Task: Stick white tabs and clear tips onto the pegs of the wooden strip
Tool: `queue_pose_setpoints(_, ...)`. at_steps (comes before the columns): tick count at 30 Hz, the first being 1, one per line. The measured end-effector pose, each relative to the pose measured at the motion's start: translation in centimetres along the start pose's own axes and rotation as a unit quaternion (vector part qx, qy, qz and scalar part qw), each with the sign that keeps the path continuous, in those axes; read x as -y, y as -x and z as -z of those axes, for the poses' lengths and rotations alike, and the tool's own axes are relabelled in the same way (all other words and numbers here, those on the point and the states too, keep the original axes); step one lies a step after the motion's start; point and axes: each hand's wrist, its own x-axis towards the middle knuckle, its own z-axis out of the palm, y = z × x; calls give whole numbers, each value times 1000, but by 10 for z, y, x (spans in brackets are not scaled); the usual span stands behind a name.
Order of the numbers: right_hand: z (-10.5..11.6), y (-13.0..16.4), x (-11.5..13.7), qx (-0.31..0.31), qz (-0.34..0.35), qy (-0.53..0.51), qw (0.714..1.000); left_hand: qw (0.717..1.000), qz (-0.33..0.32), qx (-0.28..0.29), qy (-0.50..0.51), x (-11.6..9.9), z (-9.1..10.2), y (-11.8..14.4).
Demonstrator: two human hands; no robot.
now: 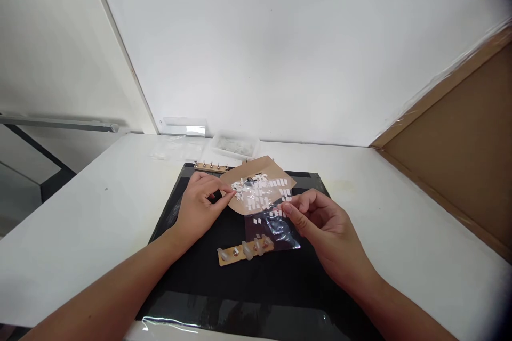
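My left hand (206, 194) is closed in a pinch at the left edge of a brown paper sheet (266, 164), beside a pile of small white pieces (240, 187). What lies between its fingertips is too small to make out. A clear plastic sheet (280, 237) dotted with little white rectangles overlaps the paper and hangs over its near side. At that sheet's right edge, my right hand (320, 218) has thumb and forefinger together; whatever they grip cannot be made out. Nearer me lies a wooden strip (230, 262) carrying metal studs and several translucent sleeve-like pieces.
A black mat (192, 277) covers the middle of the white table (92, 224). Behind it stand another studded strip (211, 167), a translucent tray (235, 145) with clear pieces, and clear bags (178, 148). A white wall closes the back; a brown board (460, 144) rises at right.
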Motion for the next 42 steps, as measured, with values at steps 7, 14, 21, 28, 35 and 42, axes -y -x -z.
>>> queue_pose_setpoints(7,-6,3,2,-6,6,-8,1000,969,51,40,237,-26,2,14)
queue_pose_setpoints(14,-5,2,-2,-29,22,-5,999,944,-10,89,318,-36,8,22)
queue_pose_setpoints(21,-6,2,-2,-20,23,-31,999,955,-49,142,256,-46,10,19)
queue_pose_setpoints(28,-6,2,-1,-20,6,-50,999,944,17,159,287,-48,4,23)
queue_pose_setpoints(35,-6,2,-1,-15,-5,-51,999,943,72,143,290,-50,4,24)
queue_pose_setpoints(42,-6,2,-2,-4,-2,-60,998,951,114,138,254,-52,6,22)
